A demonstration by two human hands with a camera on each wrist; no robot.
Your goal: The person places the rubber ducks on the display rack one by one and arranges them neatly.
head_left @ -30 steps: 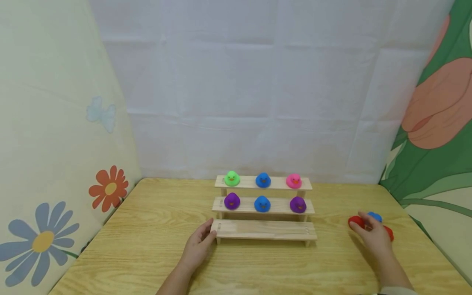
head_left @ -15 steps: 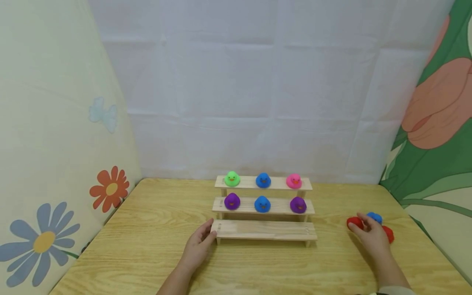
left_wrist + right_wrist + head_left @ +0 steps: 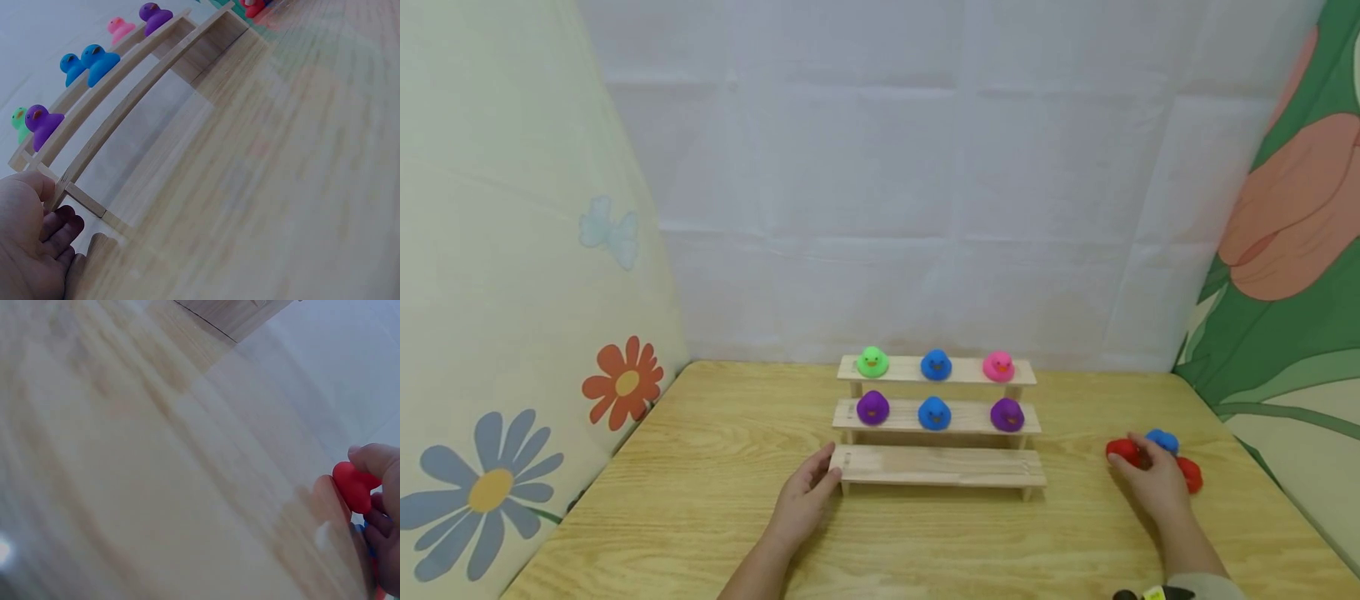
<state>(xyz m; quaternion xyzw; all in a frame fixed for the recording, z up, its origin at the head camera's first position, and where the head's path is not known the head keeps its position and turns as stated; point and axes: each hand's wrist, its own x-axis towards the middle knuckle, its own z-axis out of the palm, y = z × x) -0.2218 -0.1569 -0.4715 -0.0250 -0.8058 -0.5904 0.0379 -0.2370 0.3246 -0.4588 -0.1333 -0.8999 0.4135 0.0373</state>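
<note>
A three-step wooden display stand is at the middle of the table. My left hand grips the left end of its lowest step, thumb at the board's end and fingers curled below, as the left wrist view shows. On the right, my right hand pinches a red rubber duck between thumb and fingers, low over the tabletop. A blue rubber duck is just behind that hand and a second red duck is to its right, partly hidden.
On the top step stand a green duck, a blue duck and a pink duck. The middle step bears a blue duck between two purple ducks. A white cloth hangs behind the wooden table, with printed cloths at both sides.
My right hand has shifted slightly left with the red duck, coming a little away from the other red one. The left hand stays on the stand.
</note>
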